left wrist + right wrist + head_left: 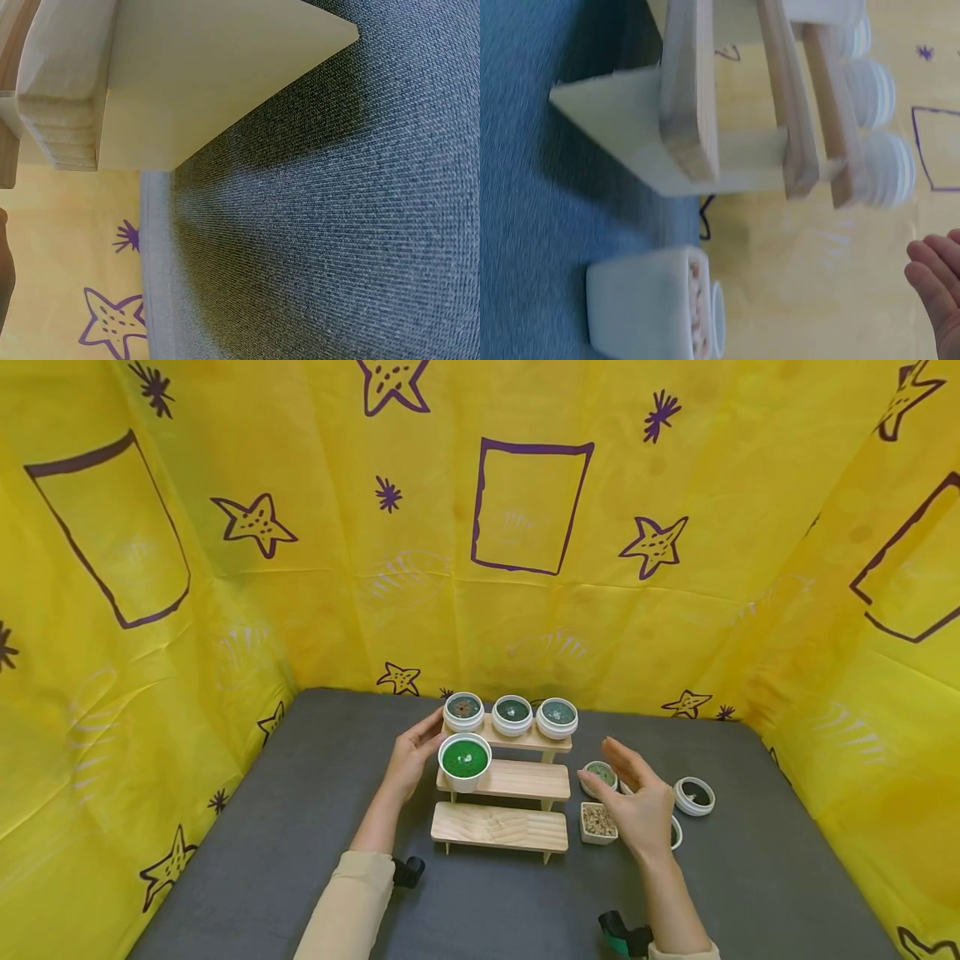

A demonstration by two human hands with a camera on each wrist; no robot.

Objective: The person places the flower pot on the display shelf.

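Observation:
A wooden three-step stand (498, 827) stands on the grey table. Three white round pots with dark green contents line its top step: a left one (463, 712), a middle one (512, 716) and a right one (557, 717). On the middle step's left end sits a white cup with bright green contents (465, 762). My left hand (411, 756) is at the stand's left side, fingers reaching toward the top-left pot; its fingertips are partly hidden. My right hand (639, 797), thumb and fingers spread apart with nothing between them, hovers over small pots right of the stand.
A square white pot of beige grains (598, 823) stands right of the stand, with a round pot of pale green contents (600, 778) behind it. Farther right is a round pot with dark contents (694, 796); another is partly hidden behind my right hand. Yellow patterned cloth (525, 635) encloses the table.

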